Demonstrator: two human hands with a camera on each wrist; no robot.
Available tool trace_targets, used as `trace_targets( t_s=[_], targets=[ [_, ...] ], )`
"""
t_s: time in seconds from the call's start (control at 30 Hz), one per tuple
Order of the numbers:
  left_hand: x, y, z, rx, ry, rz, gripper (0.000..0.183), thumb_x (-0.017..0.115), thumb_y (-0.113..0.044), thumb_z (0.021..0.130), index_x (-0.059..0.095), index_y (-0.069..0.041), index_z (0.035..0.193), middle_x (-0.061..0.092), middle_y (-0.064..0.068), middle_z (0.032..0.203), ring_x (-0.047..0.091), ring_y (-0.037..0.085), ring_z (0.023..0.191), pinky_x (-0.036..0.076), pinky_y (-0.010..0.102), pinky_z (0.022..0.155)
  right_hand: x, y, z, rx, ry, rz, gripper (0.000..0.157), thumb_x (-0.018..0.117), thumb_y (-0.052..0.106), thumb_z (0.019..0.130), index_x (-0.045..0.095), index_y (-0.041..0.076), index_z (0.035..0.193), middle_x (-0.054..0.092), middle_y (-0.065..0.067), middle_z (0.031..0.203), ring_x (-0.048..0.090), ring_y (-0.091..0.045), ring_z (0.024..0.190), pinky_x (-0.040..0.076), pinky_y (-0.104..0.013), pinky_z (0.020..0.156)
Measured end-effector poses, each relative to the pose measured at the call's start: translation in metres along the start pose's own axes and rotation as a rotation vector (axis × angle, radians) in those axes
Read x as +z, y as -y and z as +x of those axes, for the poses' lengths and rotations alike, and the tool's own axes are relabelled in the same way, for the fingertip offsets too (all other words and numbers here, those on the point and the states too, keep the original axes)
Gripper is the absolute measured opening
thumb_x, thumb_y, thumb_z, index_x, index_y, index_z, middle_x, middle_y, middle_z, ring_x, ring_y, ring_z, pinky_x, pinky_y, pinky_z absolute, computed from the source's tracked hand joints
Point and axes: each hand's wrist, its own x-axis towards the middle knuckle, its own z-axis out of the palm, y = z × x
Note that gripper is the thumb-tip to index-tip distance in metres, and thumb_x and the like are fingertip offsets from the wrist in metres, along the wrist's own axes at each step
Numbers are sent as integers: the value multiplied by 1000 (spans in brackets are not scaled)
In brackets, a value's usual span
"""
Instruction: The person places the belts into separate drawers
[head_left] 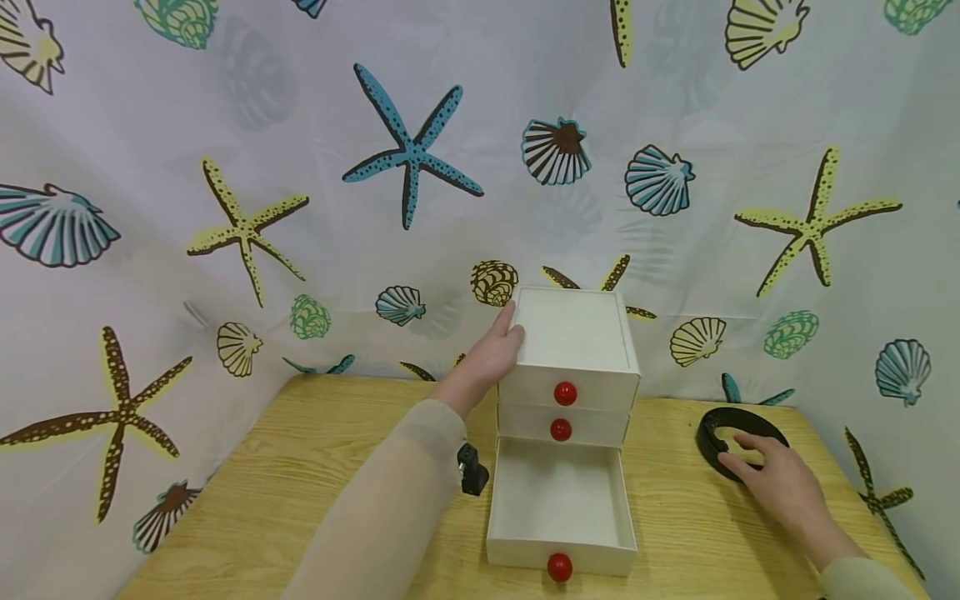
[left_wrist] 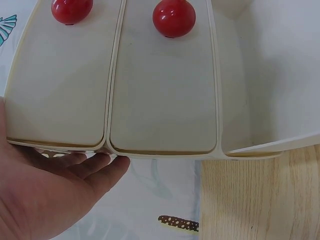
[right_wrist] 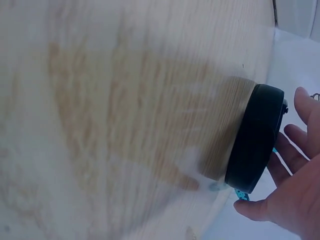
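Note:
A white three-drawer cabinet (head_left: 573,329) with red round knobs stands at the middle of the table. My left hand (head_left: 495,346) rests against its upper left side, fingers laid along the side wall in the left wrist view. The bottom drawer (head_left: 558,500) is pulled out with nothing inside; the upper two are closed. At the right, my right hand (head_left: 780,483) hovers at a black ring-shaped band (head_left: 705,443) lying on the table. In the right wrist view, the thumb and fingers are spread beside the black band (right_wrist: 256,140).
The wood-grain table (head_left: 337,467) is bordered by a white curtain (head_left: 315,100) printed with starfish and shells, at the back and both sides. A small black device (head_left: 472,469) sits at the left wrist, near the pulled-out drawer.

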Motion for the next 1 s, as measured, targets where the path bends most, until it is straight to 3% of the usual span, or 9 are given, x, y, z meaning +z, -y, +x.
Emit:
trace_targets(
  t_s=[0.5,1.0],
  targets=[
    [1,-1,0,-21,-9,2,66,28,-37,121,1,-24,180,3,7,186,3,31,170,6,53,136,3,-6,5,11,53,22,72,67,47,111,57,-12,152,57,-37,152,52,-62,137,44,-76,108],
    [1,1,-2,-14,-6,0,67,28,-38,121,1,-24,180,2,5,186,2,30,170,6,52,136,7,-10,4,11,50,25,67,68,45,111,62,-11,146,59,-38,148,51,-63,137,44,-76,108]
  ],
)
